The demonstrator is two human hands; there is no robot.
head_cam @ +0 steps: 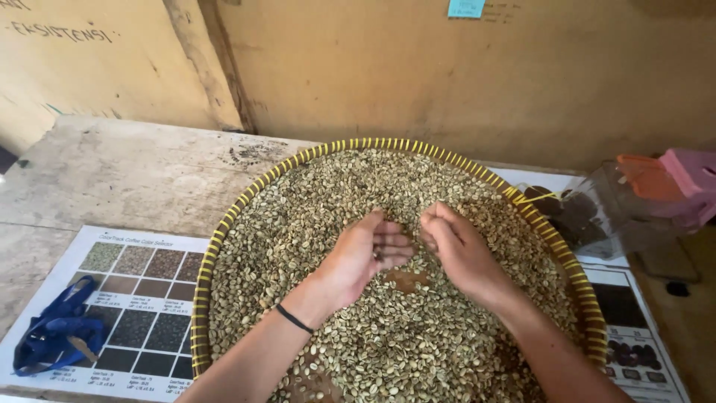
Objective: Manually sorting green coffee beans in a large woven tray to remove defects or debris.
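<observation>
Green coffee beans (388, 224): pale, unroasted, heaped across a round woven tray (216, 246) with a yellow-bound rim; the heap lies under and all around both hands, and a small bare patch of the tray's weave shows just below the hands, between the wrists.

Left hand (362, 257): palm turned up and cupped, fingers (391, 246) curled loosely inward; a few beans and one darker bean rest in the hollow; the hand is neither flat nor clenched; a thin black band (294, 319) circles the wrist.

Right hand (459, 250): just beside the left hand, fingertips nearly meeting it; fingers bent down into the beans, back of the hand upward; whether anything is pinched beneath them cannot be told.

Colour chart (145, 276): a printed sheet of bean samples in squares, from green to near black, lying flat on the table well to the left of the left hand, its edge tucked under the tray.

Blue strap (56, 332): a bundle of fabric lying on the chart's near corner.

Clear plastic container (578, 213): beyond the right hand, outside the tray's rim, holding dark beans; an orange-and-pink object (671, 179) just past it.

Second printed sheet (634, 328): to the right of the right forearm, partly under the tray.

Wooden table (112, 172): worn and grey, bearing all the above; a tan board wall (447, 75) behind it.
</observation>
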